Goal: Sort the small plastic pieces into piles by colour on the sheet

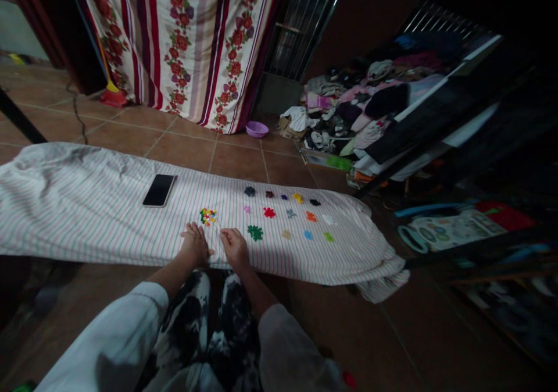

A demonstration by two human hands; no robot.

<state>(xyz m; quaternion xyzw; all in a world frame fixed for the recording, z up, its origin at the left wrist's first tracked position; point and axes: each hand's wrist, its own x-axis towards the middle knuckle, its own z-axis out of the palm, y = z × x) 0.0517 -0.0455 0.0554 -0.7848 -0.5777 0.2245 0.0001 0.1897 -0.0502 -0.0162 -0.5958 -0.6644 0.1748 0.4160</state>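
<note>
My left hand lies flat on the striped cloth, fingers stretched out, just below a mixed heap of small coloured pieces. To its right my right hand is closed, with thumb and fingertips together; whatever they may hold is too small to make out. Small piles sorted by colour lie beyond it: the dark green pile is nearest, with a pink pile and a red pile behind. Further right are an orange pile, a light blue pile and a lime green pile.
A phone lies on the cloth at the left. Behind are a floral curtain, a purple basin and a broom. Heaped clothes fill the back right. A dark metal bar rises past the cloth's right end.
</note>
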